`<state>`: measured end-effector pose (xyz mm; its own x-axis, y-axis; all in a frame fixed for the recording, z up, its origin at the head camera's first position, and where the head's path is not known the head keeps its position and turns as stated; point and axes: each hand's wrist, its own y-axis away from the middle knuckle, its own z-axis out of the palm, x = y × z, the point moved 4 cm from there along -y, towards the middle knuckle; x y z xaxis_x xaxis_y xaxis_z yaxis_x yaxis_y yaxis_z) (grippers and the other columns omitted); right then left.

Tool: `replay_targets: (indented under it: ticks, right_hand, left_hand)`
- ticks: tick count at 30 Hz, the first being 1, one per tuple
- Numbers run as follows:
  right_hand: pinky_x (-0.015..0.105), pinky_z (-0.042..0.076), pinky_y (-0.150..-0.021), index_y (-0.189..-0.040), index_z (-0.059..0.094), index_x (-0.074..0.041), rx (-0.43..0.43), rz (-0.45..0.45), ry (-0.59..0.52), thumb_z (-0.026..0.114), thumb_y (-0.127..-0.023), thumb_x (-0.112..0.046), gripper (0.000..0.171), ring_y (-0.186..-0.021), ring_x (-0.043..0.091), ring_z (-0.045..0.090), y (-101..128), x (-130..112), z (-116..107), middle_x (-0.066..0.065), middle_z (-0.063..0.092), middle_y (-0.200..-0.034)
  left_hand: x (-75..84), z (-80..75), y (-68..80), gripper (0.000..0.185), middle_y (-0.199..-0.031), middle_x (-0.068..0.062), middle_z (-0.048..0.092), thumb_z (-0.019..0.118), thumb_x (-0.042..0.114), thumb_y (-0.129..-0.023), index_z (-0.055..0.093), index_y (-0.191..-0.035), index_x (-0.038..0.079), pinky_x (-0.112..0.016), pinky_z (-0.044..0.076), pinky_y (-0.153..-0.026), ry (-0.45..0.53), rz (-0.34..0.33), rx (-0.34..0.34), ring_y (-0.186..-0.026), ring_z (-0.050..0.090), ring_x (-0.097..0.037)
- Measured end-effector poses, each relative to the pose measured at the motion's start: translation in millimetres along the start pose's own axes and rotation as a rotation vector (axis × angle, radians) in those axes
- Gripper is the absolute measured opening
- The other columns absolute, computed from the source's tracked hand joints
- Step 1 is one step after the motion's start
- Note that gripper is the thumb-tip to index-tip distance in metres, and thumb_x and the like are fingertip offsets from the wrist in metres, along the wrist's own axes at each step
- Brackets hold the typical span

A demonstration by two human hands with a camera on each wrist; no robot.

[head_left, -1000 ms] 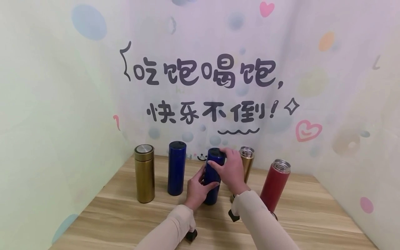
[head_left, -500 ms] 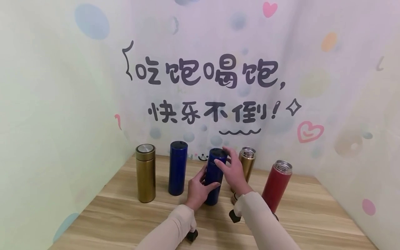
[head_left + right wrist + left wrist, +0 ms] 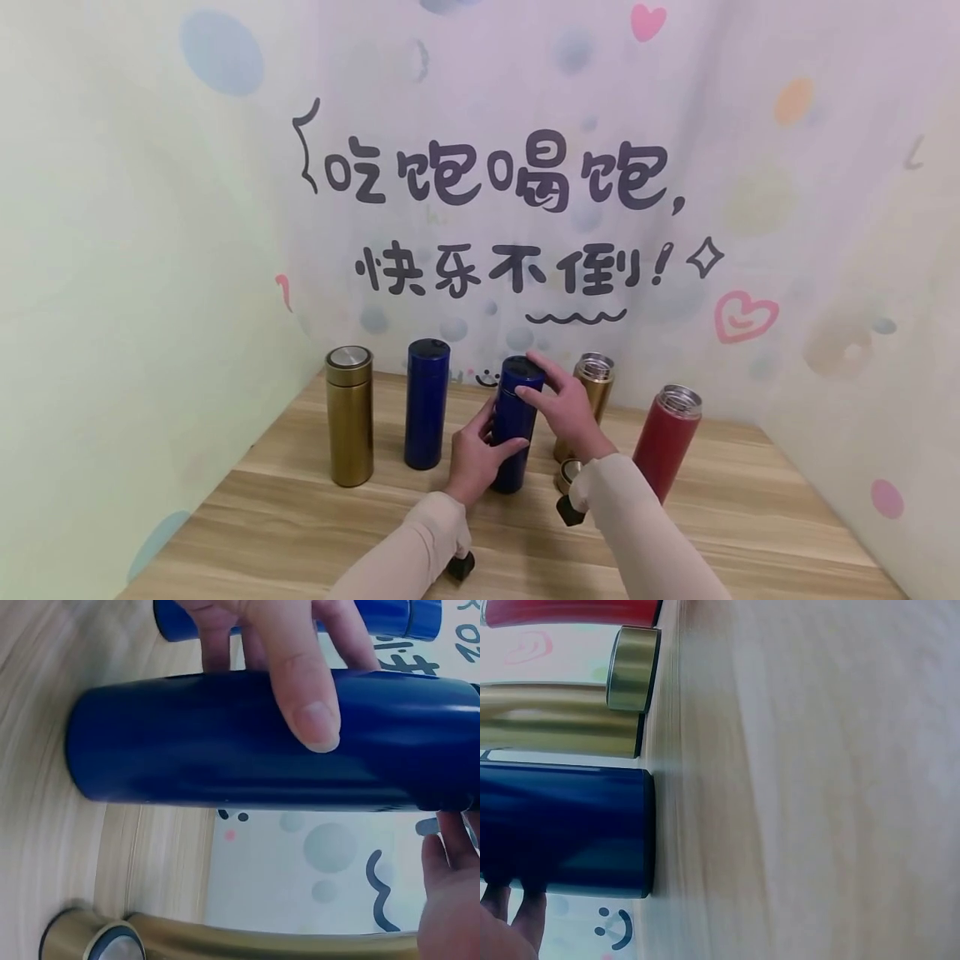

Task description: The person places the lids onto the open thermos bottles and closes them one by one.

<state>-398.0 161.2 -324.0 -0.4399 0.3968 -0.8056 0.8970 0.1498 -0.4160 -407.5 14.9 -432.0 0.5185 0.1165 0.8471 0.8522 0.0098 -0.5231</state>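
Observation:
A blue thermos point(image 3: 513, 417) stands upright on the wooden table between my two hands. My left hand point(image 3: 474, 462) grips its lower body, thumb across the front and fingers around the far side. At the top, my right hand point(image 3: 564, 408) holds the dark-topped blue lid point(image 3: 523, 367) between thumb and fingers; whether the lid is loose cannot be seen. The right wrist view shows the left thumb lying along the blue body point(image 3: 187, 750), with the right fingers point(image 3: 450, 840) at the lid end. In the left wrist view, the thermos base point(image 3: 592, 832) meets the tabletop.
To the left stand a lidded gold thermos point(image 3: 350, 433) and another blue thermos point(image 3: 426, 417). Behind my right hand is an uncapped gold thermos point(image 3: 597, 383), its gold lid point(image 3: 570, 472) beside its base. An uncapped red thermos point(image 3: 667, 442) stands at right. A printed cloth point(image 3: 480, 100) hangs behind.
My right hand and forearm have shifted slightly right and turned around the lid, showing more of the loose gold lid. My left hand keeps its grip. The view has shifted a little.

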Motion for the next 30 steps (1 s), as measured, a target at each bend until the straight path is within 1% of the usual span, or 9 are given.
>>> replay_targets:
  ticks: [4, 9, 14, 20, 22, 26, 28, 30]
  right_hand:
    - [0.056, 0.033, -0.107, -0.143, 0.051, -0.021, 0.082, -0.012, 0.115, 0.073, -0.087, -0.038, 0.062, -0.134, 0.03, 0.041, 3.0, -1.1, 4.1, 0.007, 0.048, -0.145]
    - [0.055, 0.035, -0.105, -0.138, 0.057, -0.02, 0.195, -0.07, 0.194, 0.076, -0.084, -0.039, 0.06, -0.127, 0.028, 0.045, 5.9, -1.4, 8.5, 0.008, 0.054, -0.138]
    - [0.051, 0.039, -0.101, -0.132, 0.061, -0.016, 0.289, -0.143, 0.245, 0.079, -0.081, -0.038, 0.059, -0.118, 0.025, 0.048, 6.5, -2.0, 11.1, 0.007, 0.06, -0.13]
    - [0.046, 0.041, -0.096, -0.125, 0.063, -0.008, 0.389, -0.183, 0.305, 0.082, -0.078, -0.038, 0.059, -0.111, 0.027, 0.048, 7.7, -8.6, 16.2, 0.01, 0.062, -0.121]
    - [0.046, 0.041, -0.095, -0.121, 0.063, -0.006, 0.422, -0.194, 0.348, 0.083, -0.077, -0.039, 0.059, -0.108, 0.028, 0.048, 7.7, -11.4, 19.0, 0.011, 0.062, -0.117]
    - [0.046, 0.041, -0.091, -0.116, 0.062, -0.003, 0.489, -0.189, 0.467, 0.083, -0.075, -0.042, 0.06, -0.102, 0.03, 0.049, 7.8, -15.9, 25.1, 0.013, 0.06, -0.109]
    - [0.046, 0.04, -0.089, -0.115, 0.061, -0.003, 0.514, -0.167, 0.534, 0.081, -0.076, -0.047, 0.062, -0.099, 0.029, 0.048, 7.4, -17.7, 27.3, 0.013, 0.059, -0.106]
    - [0.045, 0.041, -0.086, -0.115, 0.059, -0.004, 0.518, -0.139, 0.584, 0.079, -0.076, -0.051, 0.065, -0.098, 0.028, 0.047, 6.8, -19.4, 28.6, 0.012, 0.057, -0.105]
  left_hand:
    - [-0.5, -2.3, 1.5, 0.083, -0.135, -0.01, 0.057, 0.083, 0.038, -0.076, 0.045, -0.147, 0.018, -0.04, 0.05, -0.093, -0.008, -0.008, 0.007, -0.116, 0.059, -0.026]
    - [0.0, -3.5, 2.6, 0.084, -0.134, -0.011, 0.057, 0.083, 0.038, -0.076, 0.045, -0.147, 0.018, -0.04, 0.05, -0.093, -0.016, -0.02, 0.01, -0.116, 0.059, -0.027]
    - [2.2, -2.8, 2.8, 0.083, -0.134, -0.012, 0.057, 0.082, 0.038, -0.076, 0.044, -0.147, 0.02, -0.04, 0.05, -0.093, -0.014, -0.029, 0.009, -0.116, 0.059, -0.027]
    - [5.0, -1.3, 3.0, 0.084, -0.137, -0.011, 0.055, 0.081, 0.04, -0.076, 0.042, -0.148, 0.021, -0.04, 0.049, -0.094, -0.027, -0.021, 0.0, -0.119, 0.057, -0.027]
    - [5.3, -1.7, 2.9, 0.084, -0.138, -0.011, 0.054, 0.081, 0.041, -0.076, 0.042, -0.148, 0.021, -0.04, 0.049, -0.094, -0.03, -0.022, 0.003, -0.119, 0.057, -0.028]
    - [5.0, -2.3, 3.0, 0.086, -0.141, -0.009, 0.051, 0.081, 0.043, -0.075, 0.041, -0.149, 0.023, -0.041, 0.048, -0.095, -0.039, -0.063, -0.004, -0.121, 0.056, -0.027]
    - [4.7, -2.3, 2.8, 0.087, -0.143, -0.007, 0.05, 0.081, 0.046, -0.075, 0.041, -0.149, 0.023, -0.041, 0.048, -0.095, -0.049, -0.086, -0.01, -0.122, 0.055, -0.026]
    - [4.6, -2.2, 2.0, 0.087, -0.143, -0.005, 0.049, 0.08, 0.047, -0.075, 0.041, -0.149, 0.024, -0.041, 0.048, -0.096, -0.059, -0.1, -0.013, -0.123, 0.055, -0.025]
